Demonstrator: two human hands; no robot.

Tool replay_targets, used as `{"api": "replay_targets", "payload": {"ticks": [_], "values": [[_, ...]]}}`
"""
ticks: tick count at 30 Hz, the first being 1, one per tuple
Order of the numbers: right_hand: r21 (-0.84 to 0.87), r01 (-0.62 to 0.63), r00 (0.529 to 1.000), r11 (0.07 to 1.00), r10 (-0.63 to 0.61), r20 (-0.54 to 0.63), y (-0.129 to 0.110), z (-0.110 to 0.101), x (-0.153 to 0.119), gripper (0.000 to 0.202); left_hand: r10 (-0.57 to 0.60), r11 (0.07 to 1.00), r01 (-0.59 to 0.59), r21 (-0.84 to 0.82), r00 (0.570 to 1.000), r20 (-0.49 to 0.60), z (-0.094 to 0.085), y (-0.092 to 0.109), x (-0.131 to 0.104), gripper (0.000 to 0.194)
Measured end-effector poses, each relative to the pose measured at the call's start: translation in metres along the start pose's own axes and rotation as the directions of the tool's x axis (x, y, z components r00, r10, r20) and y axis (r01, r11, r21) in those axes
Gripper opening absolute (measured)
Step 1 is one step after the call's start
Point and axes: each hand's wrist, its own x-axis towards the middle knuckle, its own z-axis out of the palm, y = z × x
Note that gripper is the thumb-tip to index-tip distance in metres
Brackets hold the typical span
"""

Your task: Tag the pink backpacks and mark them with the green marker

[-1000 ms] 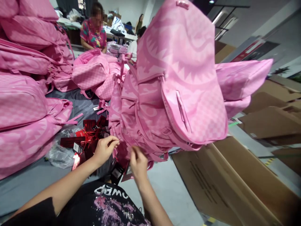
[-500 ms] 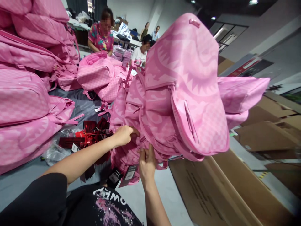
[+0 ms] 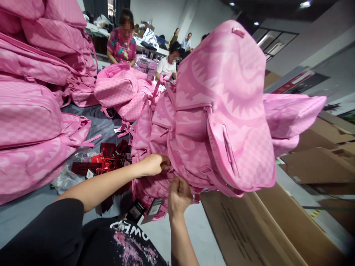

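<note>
Head view: we've got pink backpacks (image 3: 222,92) bunched together right in front of us, with both hands at their near, lower side.
Tags: partway through, we'd say. Dark tags (image 3: 155,207) hang by the near bags, while a heap of red tags (image 3: 112,159) lies loose on the worktop (image 3: 101,125), next to some clear plastic (image 3: 65,175).
Left hand (image 3: 155,165): our forearm slants in from the left, knuckles up, fingers curled closed against the bags.
Right hand (image 3: 179,192): comes up from below, thumb and fingertips pinched together, just below and right of the other one.
In the pinch: we honestly can't tell what's between the fingers, way too small.
</note>
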Motion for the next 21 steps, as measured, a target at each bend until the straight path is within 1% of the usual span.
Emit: {"api": "replay_targets", "payload": {"ticks": [2, 3, 5, 6, 8, 10, 12, 14, 16, 18, 19, 20, 21], "values": [[-0.078, 0.097, 0.99, 0.992, -0.104, -0.097, 0.0, -0.004, -0.001, 0.027, 0.001, 1.0, -0.001, 0.009, 0.999, 0.04, 0.0, -0.005, -0.006, 0.019], [-0.111, 0.148, 0.979, 0.983, -0.161, -0.123, -0.001, -0.006, -0.002, 0.025, -0.003, 1.0, 0.002, 0.011, 0.999, 0.049, 0.002, -0.007, -0.009, 0.019], [-0.148, 0.218, 0.966, 0.965, -0.235, -0.112, -0.005, -0.009, -0.001, 0.023, -0.032, 0.999, 0.032, 0.014, 0.999, 0.024, 0.008, -0.007, -0.012, 0.02], [-0.16, 0.22, 0.969, 0.962, -0.234, -0.079, -0.007, -0.01, -0.001, 0.022, -0.056, 0.998, 0.056, 0.019, 0.998, -0.007, 0.013, -0.006, -0.013, 0.022], [-0.21, 0.183, 0.983, 0.96, -0.184, 0.016, -0.013, -0.013, 0.0, 0.02, -0.101, 0.994, 0.104, 0.037, 0.992, -0.077, 0.022, -0.002, -0.013, 0.027], [-0.271, 0.129, 0.988, 0.954, -0.101, 0.115, -0.018, -0.016, 0.002, 0.018, -0.105, 0.992, 0.113, 0.058, 0.987, -0.121, 0.028, 0.003, -0.013, 0.028], [-0.318, 0.083, 0.985, 0.944, -0.028, 0.172, -0.023, -0.017, 0.005, 0.02, -0.072, 0.994, 0.082, 0.074, 0.989, -0.129, 0.03, 0.006, -0.011, 0.026], [-0.36, 0.058, 0.981, 0.931, 0.013, 0.192, -0.026, -0.017, 0.008, 0.028, -0.031, 0.996, 0.041, 0.084, 0.993, -0.112, 0.029, 0.006, -0.009, 0.023], [-0.368, 0.042, 0.978, 0.929, 0.038, 0.207, -0.028, -0.017, 0.011, 0.036, -0.005, 0.996, 0.012, 0.084, 0.997, -0.077, 0.023, 0.004, -0.008, 0.023], [-0.31, -0.005, 0.967, 0.951, 0.084, 0.24, -0.028, -0.019, 0.012, 0.037, 0.015, 0.997, -0.014, 0.074, 1.0, -0.016, 0.012, -0.001, -0.008, 0.022], [-0.25, -0.059, 0.956, 0.967, 0.127, 0.264, -0.028, -0.021, 0.012, 0.035, 0.021, 0.997, -0.023, 0.068, 1.0, 0.019, 0.005, -0.004, -0.008, 0.021], [-0.165, -0.148, 0.933, 0.975, 0.193, 0.304, -0.027, -0.023, 0.011, 0.033, 0.025, 0.998, -0.028, 0.062, 0.998, 0.051, -0.003, -0.007, -0.009, 0.02], [-0.075, -0.26, 0.893, 0.963, 0.27, 0.359, -0.027, -0.026, 0.011, 0.031, 0.026, 0.998, -0.03, 0.054, 0.997, 0.077, -0.011, -0.011, -0.011, 0.019]]}}
